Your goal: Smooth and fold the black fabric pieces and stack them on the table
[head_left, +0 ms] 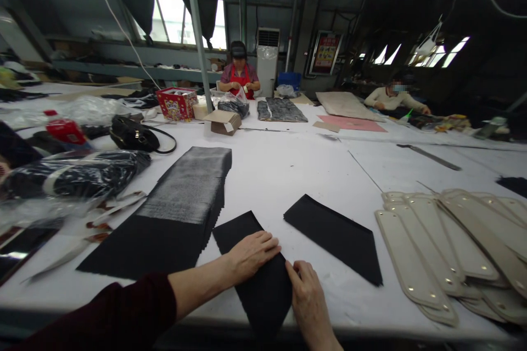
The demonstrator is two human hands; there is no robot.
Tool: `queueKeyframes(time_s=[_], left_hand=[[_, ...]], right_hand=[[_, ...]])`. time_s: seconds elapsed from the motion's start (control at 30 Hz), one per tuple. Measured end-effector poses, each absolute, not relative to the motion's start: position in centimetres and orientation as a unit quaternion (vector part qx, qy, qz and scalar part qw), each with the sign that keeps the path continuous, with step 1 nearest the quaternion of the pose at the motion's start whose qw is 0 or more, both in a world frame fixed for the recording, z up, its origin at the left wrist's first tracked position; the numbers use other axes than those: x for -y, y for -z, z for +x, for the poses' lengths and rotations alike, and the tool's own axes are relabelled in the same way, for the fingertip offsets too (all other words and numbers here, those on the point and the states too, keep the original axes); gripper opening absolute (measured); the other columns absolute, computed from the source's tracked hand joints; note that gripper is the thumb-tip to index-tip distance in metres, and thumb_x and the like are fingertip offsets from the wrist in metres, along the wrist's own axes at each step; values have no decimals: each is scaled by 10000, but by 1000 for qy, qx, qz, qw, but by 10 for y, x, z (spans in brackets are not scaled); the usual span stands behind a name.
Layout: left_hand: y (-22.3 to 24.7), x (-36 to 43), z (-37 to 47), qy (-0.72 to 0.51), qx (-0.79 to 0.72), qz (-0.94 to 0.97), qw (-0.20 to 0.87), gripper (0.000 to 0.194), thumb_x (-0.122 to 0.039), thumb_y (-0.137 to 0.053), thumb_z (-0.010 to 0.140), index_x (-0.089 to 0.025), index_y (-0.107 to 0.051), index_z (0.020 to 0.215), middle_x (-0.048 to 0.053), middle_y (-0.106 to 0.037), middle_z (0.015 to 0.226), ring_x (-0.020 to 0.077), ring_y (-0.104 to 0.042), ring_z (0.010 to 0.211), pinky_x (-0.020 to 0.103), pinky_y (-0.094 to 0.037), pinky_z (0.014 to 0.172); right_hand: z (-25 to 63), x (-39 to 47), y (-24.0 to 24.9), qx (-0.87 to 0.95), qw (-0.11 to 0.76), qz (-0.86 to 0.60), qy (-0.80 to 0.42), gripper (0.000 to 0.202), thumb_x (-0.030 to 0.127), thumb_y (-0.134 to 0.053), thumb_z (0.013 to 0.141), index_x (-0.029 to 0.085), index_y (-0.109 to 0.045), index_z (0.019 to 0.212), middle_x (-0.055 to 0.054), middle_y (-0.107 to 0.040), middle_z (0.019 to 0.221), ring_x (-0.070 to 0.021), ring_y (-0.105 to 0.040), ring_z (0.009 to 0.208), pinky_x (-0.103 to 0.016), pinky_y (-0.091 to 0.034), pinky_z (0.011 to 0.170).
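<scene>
A black fabric piece (265, 293) lies in front of me at the table's near edge. Across its upper part rests my left hand (252, 255), palm down with the fingers stretched out. My right hand (308, 296) is at the piece's right edge, thumb and curled fingers closed on the border. To the right, apart from both hands, lies another black fabric piece (337, 238) with a folded upper edge. On the left a long fanned stack of black fabric pieces (187, 186) reaches away from me, greyish on its far part.
Beige panels with metal studs (428, 252) are piled at right. A long dark blade-like strip (432, 157) lies beyond. At left are a plastic-wrapped bundle (78, 173), a black handbag (134, 134) and a red bottle (66, 129). Two people work across the table.
</scene>
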State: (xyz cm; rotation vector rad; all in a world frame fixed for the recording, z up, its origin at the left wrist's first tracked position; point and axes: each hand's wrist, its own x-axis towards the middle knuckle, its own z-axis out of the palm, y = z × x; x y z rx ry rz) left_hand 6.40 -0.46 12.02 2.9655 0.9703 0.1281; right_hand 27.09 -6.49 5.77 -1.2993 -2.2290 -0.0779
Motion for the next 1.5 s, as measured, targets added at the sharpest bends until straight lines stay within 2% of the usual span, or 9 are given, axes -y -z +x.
queueKeyframes(time_s=[0.13, 0.27, 0.4, 0.77, 0.93, 1.03, 1.27, 1.4, 1.5], left_hand=[[-123, 9, 70, -21, -314, 949, 28, 478, -113, -449, 904, -244, -387, 1360, 63, -556, 1119, 198, -519, 1061, 315, -430, 930], [-127, 17, 75, -5, -309, 951, 3, 542, -146, -491, 897, -327, -355, 1390, 70, -529, 1110, 231, -509, 1032, 358, -441, 897], [-127, 22, 80, -2, -315, 949, -15, 513, -166, -489, 903, -302, -378, 1385, 95, -509, 1155, 258, -467, 1094, 394, -415, 930], [-122, 18, 73, -30, -295, 955, -3, 450, -180, -450, 933, -275, -404, 1371, 64, -541, 1200, 234, -450, 1144, 381, -353, 1008], [-119, 21, 73, -35, -308, 951, 6, 472, -220, -492, 914, -262, -402, 1376, 68, -520, 1260, 253, -407, 1214, 397, -327, 1034], [-119, 21, 74, -36, -312, 949, 15, 480, -225, -488, 915, -263, -392, 1383, 65, -523, 1258, 253, -405, 1219, 399, -317, 1039], [-120, 11, 59, -42, -302, 952, 7, 460, -208, -448, 927, -222, -401, 1385, 74, -533, 1292, 240, -430, 1212, 391, -250, 1071], [-121, -8, 39, -22, -338, 941, 2, 507, -149, -494, 871, -199, -423, 1370, 92, -501, 1341, 257, -437, 1217, 415, -231, 1075], [-126, -20, 29, -19, -393, 919, 17, 465, -103, -499, 842, -212, -496, 1293, 78, -555, 1252, 248, -495, 1139, 445, -209, 1083]], right_hand=[[276, 71, -60, 829, 276, -485, 39, 358, 29, -391, 874, 158, -543, 1172, -64, -530, 885, -199, -509, 811, -333, -439, 690], [281, 79, -64, 829, 260, -494, 39, 363, 21, -380, 868, 167, -542, 1158, -66, -537, 905, -200, -500, 821, -340, -426, 712], [286, 87, -67, 827, 249, -501, 56, 356, 17, -382, 864, 150, -539, 1153, -79, -549, 931, -210, -497, 851, -350, -410, 727], [296, 99, -68, 814, 265, -513, 57, 521, -48, -390, 742, 184, -549, 1180, -71, -584, 992, -211, -503, 893, -346, -358, 747], [289, 88, -85, 798, 280, -534, 5, 351, 9, -425, 800, 213, -621, 1008, -40, -574, 887, -189, -506, 836, -332, -351, 737], [274, 79, -94, 789, 264, -555, -2, 326, 57, -437, 840, 211, -607, 1071, -51, -582, 929, -201, -517, 877, -350, -362, 771], [257, 83, -78, 796, 248, -544, 94, 308, 162, -421, 908, 175, -560, 1182, -90, -617, 1087, -235, -541, 971, -400, -367, 834], [273, 90, -70, 808, 231, -522, 146, 326, 202, -435, 908, 169, -544, 1213, -97, -625, 1134, -247, -545, 1019, -409, -362, 855], [288, 89, -61, 817, 223, -495, 195, 322, 221, -475, 885, 156, -562, 1189, -98, -637, 1130, -243, -562, 1006, -386, -368, 827]])
